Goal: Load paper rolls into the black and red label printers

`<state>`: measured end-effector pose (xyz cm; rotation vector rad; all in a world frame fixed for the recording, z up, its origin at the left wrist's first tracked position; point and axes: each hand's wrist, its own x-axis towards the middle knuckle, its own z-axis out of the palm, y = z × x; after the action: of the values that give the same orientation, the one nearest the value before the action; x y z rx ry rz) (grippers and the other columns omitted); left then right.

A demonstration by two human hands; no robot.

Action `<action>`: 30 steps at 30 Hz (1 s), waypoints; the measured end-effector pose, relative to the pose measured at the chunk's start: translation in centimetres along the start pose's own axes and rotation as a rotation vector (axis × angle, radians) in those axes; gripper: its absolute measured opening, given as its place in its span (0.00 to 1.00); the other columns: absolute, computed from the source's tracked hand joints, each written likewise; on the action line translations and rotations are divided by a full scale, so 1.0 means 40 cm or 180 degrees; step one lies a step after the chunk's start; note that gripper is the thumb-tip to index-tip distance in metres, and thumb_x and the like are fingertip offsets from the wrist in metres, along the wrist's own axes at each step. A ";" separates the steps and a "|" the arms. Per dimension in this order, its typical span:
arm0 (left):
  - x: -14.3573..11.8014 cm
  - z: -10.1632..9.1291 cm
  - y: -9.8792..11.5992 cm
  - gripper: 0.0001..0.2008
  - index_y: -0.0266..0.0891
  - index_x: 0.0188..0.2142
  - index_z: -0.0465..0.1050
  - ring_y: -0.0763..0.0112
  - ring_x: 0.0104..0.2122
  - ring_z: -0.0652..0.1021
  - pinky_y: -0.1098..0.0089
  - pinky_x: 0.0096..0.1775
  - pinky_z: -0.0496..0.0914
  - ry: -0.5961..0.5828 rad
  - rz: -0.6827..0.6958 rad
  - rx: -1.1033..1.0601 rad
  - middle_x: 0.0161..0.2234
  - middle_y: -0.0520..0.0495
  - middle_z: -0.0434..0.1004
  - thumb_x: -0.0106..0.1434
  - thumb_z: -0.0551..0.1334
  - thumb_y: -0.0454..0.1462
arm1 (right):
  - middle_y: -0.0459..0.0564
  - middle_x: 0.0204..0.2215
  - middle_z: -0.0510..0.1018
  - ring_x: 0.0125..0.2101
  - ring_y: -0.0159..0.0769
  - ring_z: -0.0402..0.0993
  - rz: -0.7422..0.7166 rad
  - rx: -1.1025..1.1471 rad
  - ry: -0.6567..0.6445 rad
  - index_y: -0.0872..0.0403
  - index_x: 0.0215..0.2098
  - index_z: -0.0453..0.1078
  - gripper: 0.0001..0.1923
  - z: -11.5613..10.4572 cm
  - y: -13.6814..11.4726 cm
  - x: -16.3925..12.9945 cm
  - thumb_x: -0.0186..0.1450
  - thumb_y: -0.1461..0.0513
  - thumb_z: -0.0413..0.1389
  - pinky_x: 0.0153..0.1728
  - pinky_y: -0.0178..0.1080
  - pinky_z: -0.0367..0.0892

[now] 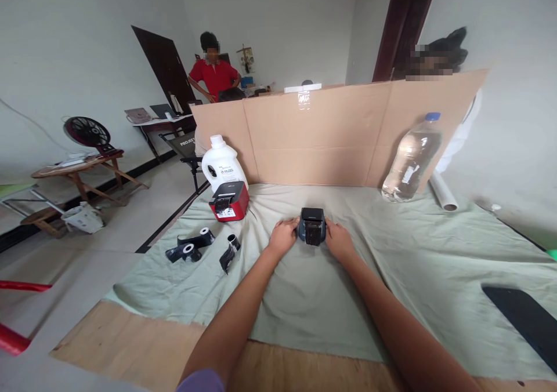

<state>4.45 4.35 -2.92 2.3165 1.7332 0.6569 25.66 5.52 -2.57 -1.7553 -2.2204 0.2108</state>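
A small dark label printer (pixel 312 221) sits upright on the cloth, with a glossy black strip hanging from its front. My left hand (pixel 284 233) presses against its left side, fingers bent and thumb side hard to see. From the other side my right hand (pixel 339 238) grips the printer, so it is held between both hands. To the left stands a red and black printer (pixel 230 200), which also has a black strip at its front. Several rolls of black ribbon lie nearer me, among them a ribbon roll (pixel 230 251) with its end unrolled.
A white jug (pixel 224 163) stands behind the red printer. A cardboard screen (pixel 313 142) closes off the back. At right are a water bottle (pixel 411 160), a white roll (pixel 444 192) and a dark flat object (pixel 522 316). A person in a red shirt (pixel 215 79) stands beyond.
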 end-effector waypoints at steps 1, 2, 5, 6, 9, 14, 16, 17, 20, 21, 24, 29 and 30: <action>0.000 0.001 -0.002 0.32 0.41 0.63 0.69 0.62 0.64 0.69 0.58 0.65 0.60 0.0012 0.0006 -0.0061 0.62 0.45 0.71 0.61 0.52 0.24 | 0.59 0.47 0.81 0.48 0.46 0.73 0.0004 0.0016 0.0024 0.58 0.70 0.57 0.29 0.000 0.000 -0.001 0.72 0.65 0.39 0.46 0.41 0.62; 0.001 0.003 -0.006 0.32 0.42 0.63 0.69 0.63 0.64 0.69 0.59 0.65 0.60 0.0025 0.0016 -0.0124 0.62 0.45 0.71 0.61 0.52 0.25 | 0.59 0.47 0.81 0.48 0.46 0.73 0.0005 0.0026 0.0044 0.58 0.70 0.57 0.29 0.001 0.000 -0.002 0.72 0.65 0.39 0.46 0.41 0.62; 0.006 0.010 -0.022 0.31 0.45 0.63 0.70 0.63 0.64 0.69 0.59 0.66 0.60 0.0062 0.0051 -0.0337 0.62 0.47 0.72 0.62 0.52 0.25 | 0.59 0.47 0.81 0.48 0.47 0.73 0.0002 0.0038 0.0078 0.59 0.70 0.57 0.30 0.001 0.000 -0.004 0.71 0.66 0.40 0.46 0.41 0.62; 0.009 0.012 -0.028 0.31 0.46 0.63 0.70 0.63 0.64 0.69 0.58 0.66 0.60 0.0069 0.0048 -0.0437 0.62 0.48 0.71 0.63 0.53 0.26 | 0.59 0.47 0.81 0.47 0.47 0.73 -0.0001 0.0045 0.0084 0.60 0.70 0.57 0.30 0.001 0.000 -0.004 0.71 0.66 0.40 0.46 0.41 0.62; 0.019 0.019 -0.048 0.28 0.50 0.62 0.70 0.62 0.65 0.68 0.53 0.67 0.56 0.0017 -0.0058 -0.0832 0.63 0.49 0.70 0.65 0.53 0.29 | 0.60 0.49 0.80 0.48 0.47 0.73 -0.0012 0.0082 0.0100 0.60 0.70 0.56 0.30 0.002 0.002 -0.003 0.71 0.66 0.39 0.47 0.42 0.63; 0.026 0.025 -0.068 0.29 0.50 0.63 0.68 0.60 0.66 0.66 0.49 0.69 0.50 -0.0095 -0.0213 -0.1415 0.63 0.50 0.68 0.64 0.57 0.30 | 0.60 0.52 0.79 0.49 0.46 0.73 -0.0074 0.0137 0.0103 0.61 0.69 0.58 0.30 0.004 0.003 -0.004 0.70 0.67 0.39 0.48 0.42 0.63; 0.024 0.025 -0.070 0.30 0.49 0.65 0.66 0.62 0.65 0.68 0.52 0.69 0.53 -0.0006 -0.0055 -0.1648 0.64 0.51 0.67 0.64 0.56 0.30 | 0.61 0.50 0.80 0.48 0.46 0.73 -0.0061 0.0122 0.0106 0.62 0.69 0.59 0.30 0.004 0.002 -0.004 0.70 0.66 0.39 0.48 0.42 0.63; 0.022 0.026 -0.070 0.31 0.49 0.66 0.64 0.63 0.64 0.69 0.55 0.68 0.55 0.0049 0.0065 -0.1745 0.64 0.51 0.66 0.64 0.56 0.30 | 0.61 0.50 0.80 0.48 0.46 0.74 -0.0056 0.0115 0.0111 0.62 0.69 0.58 0.30 0.005 0.002 -0.004 0.71 0.66 0.39 0.48 0.42 0.63; 0.016 0.026 -0.069 0.32 0.46 0.67 0.62 0.64 0.63 0.71 0.59 0.66 0.61 0.0151 0.0352 -0.1818 0.65 0.50 0.66 0.64 0.55 0.29 | 0.60 0.50 0.80 0.48 0.46 0.74 -0.0056 0.0102 0.0125 0.60 0.70 0.57 0.30 0.007 0.001 -0.003 0.70 0.66 0.40 0.48 0.42 0.63; 0.014 0.025 -0.069 0.32 0.46 0.68 0.62 0.64 0.63 0.70 0.59 0.66 0.62 0.0162 0.0389 -0.1777 0.65 0.50 0.67 0.64 0.55 0.30 | 0.60 0.50 0.80 0.48 0.46 0.74 -0.0046 0.0099 0.0118 0.60 0.70 0.57 0.30 0.008 0.001 -0.002 0.70 0.66 0.40 0.48 0.42 0.63; 0.010 0.022 -0.064 0.32 0.45 0.68 0.61 0.63 0.64 0.70 0.58 0.66 0.62 0.0181 0.0437 -0.1605 0.65 0.49 0.66 0.65 0.55 0.30 | 0.60 0.53 0.79 0.49 0.47 0.74 -0.0022 0.0119 0.0079 0.60 0.70 0.57 0.30 0.007 0.001 0.001 0.70 0.66 0.40 0.49 0.42 0.63; 0.010 0.015 -0.050 0.32 0.41 0.69 0.59 0.65 0.66 0.66 0.59 0.67 0.59 0.0249 0.0510 -0.1415 0.67 0.45 0.63 0.66 0.54 0.30 | 0.59 0.52 0.79 0.50 0.46 0.74 -0.0013 0.0184 0.0103 0.58 0.70 0.58 0.30 0.004 0.002 0.001 0.70 0.66 0.39 0.48 0.42 0.64; 0.012 0.016 -0.048 0.32 0.41 0.69 0.59 0.66 0.66 0.66 0.59 0.68 0.58 0.0267 0.0513 -0.1422 0.67 0.45 0.62 0.66 0.53 0.30 | 0.59 0.52 0.79 0.49 0.46 0.74 -0.0014 0.0193 0.0114 0.58 0.70 0.58 0.30 0.004 0.002 0.001 0.71 0.65 0.39 0.48 0.42 0.64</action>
<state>3.18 5.46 -4.12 2.1445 1.2696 1.0597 25.67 5.57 -2.73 -1.7091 -2.1697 0.2411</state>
